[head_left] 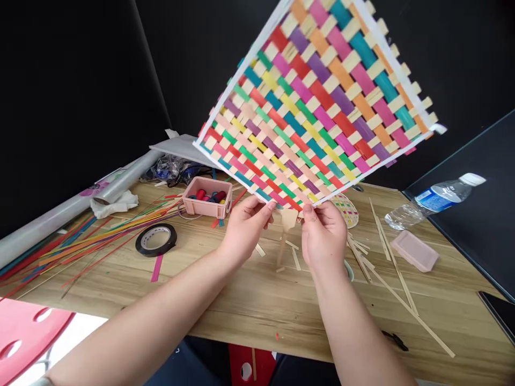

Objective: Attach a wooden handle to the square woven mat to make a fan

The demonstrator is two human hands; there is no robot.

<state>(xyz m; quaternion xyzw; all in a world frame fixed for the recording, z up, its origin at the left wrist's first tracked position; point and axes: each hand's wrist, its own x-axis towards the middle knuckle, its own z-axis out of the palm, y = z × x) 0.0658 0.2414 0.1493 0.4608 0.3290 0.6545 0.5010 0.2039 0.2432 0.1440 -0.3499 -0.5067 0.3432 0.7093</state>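
A large square mat (317,102) woven from coloured and pale strips, edged in white tape, is held up in the air, tilted, above a wooden table (249,300). My left hand (245,228) pinches the mat's lowest corner from the left. My right hand (324,233) pinches the same corner from the right. Between the two hands a short pale strip end (288,219) hangs down from the corner. Both forearms reach in from the bottom of the view.
On the table lie a pink box of coloured bits (207,197), a black tape roll (156,239), a bundle of coloured strips (80,241), loose pale strips (398,279), a pink lid (414,251), a water bottle (436,197) and a small woven piece (346,208). A pink stool (28,332) stands lower left.
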